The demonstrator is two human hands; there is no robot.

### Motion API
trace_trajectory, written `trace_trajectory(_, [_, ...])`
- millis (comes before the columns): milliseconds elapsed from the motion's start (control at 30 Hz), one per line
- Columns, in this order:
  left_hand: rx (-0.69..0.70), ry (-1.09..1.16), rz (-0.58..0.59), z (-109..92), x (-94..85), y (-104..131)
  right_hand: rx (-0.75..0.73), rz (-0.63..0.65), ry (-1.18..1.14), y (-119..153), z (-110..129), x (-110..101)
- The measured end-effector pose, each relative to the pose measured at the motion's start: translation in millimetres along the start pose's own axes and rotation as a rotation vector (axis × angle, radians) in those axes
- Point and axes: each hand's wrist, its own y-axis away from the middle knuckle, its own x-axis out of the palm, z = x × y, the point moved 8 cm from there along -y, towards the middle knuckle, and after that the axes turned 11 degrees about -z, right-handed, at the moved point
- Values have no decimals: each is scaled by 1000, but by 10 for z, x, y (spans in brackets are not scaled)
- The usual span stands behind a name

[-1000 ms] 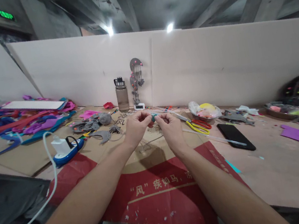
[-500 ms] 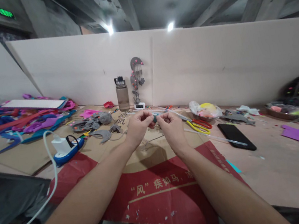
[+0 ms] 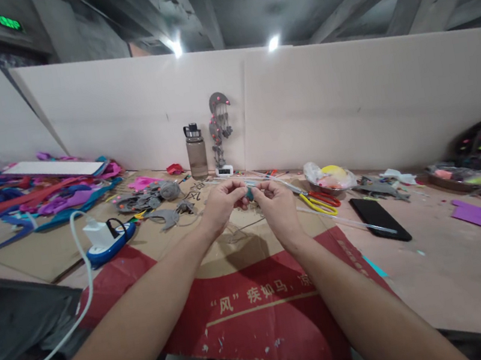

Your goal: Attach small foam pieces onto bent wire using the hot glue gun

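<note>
Between my fingertips is a small teal piece [image 3: 249, 194], mostly covered, so its kind is unclear. My left hand [image 3: 222, 205] pinches it from the left, fingers closed. From the other side my right hand [image 3: 277, 203] pinches at it with thumb and forefinger. Both hands are held above the cardboard sheet [image 3: 264, 328], which is red at the front with pale printed characters. A thin grey cord [image 3: 245, 226] hangs or lies below the hands. Grey crescent-shaped felt pieces [image 3: 165, 218] lie left of my left hand. Scissors [image 3: 321, 204] with yellow handles rest right of my right hand.
A water bottle [image 3: 197, 153] and a hanging moon ornament [image 3: 219, 101] stand by the white partition. Left are a blue power strip [image 3: 111, 244] with its cable and a heap of coloured felt [image 3: 56, 197]. A black phone [image 3: 380, 219] and a bowl [image 3: 331, 181] sit right.
The teal piece shows slightly more between the fingertips. My fingers have shifted a little; the things on the table lie as before.
</note>
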Motion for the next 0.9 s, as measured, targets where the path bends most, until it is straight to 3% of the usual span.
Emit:
trace_trajectory(300, [-145,2,25,76,18,25,50,-31,13,-59,-105,-64])
trace_trajectory(533, [-89,-102,-165,229,-252,-130,92,-18,15,-42,-164,-60])
trace_trajectory(700, [-52,-173,-306,298,-514,-237,-27,38,136,45,-125,22])
trace_trajectory(900, [3,-166,-386,338,-642,-306,-109,59,199,95,-81,60])
